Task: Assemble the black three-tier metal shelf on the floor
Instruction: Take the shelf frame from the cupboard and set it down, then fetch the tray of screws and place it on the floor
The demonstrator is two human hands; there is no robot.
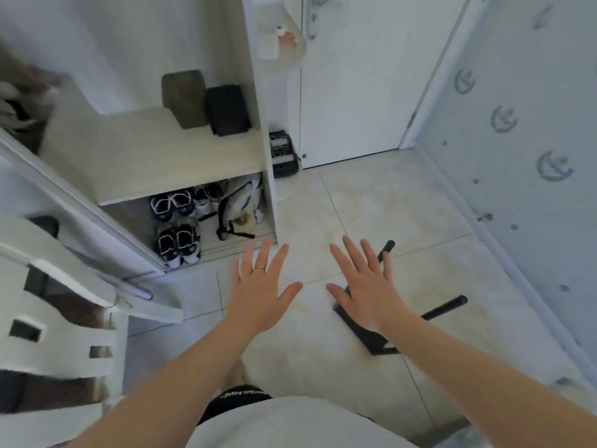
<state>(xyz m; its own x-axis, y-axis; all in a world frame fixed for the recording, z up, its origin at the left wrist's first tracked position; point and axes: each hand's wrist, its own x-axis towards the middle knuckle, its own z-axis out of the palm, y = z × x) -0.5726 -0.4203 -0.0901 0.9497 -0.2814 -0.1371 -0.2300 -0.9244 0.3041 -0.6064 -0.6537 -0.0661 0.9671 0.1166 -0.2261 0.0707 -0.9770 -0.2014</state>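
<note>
Black metal shelf part (371,339) on tiled floor (436,221), left hand (258,291) and right hand (368,291) spread wide above, holding nothing, shoes (177,244) far left.

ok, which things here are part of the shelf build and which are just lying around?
Job: black metal shelf part on the floor, partly hidden behind the right hand; left hand; both hands open, holding nothing.
Lying about: sneakers and backpack in the open cabinet; white chair at left; black item by the door.
</note>
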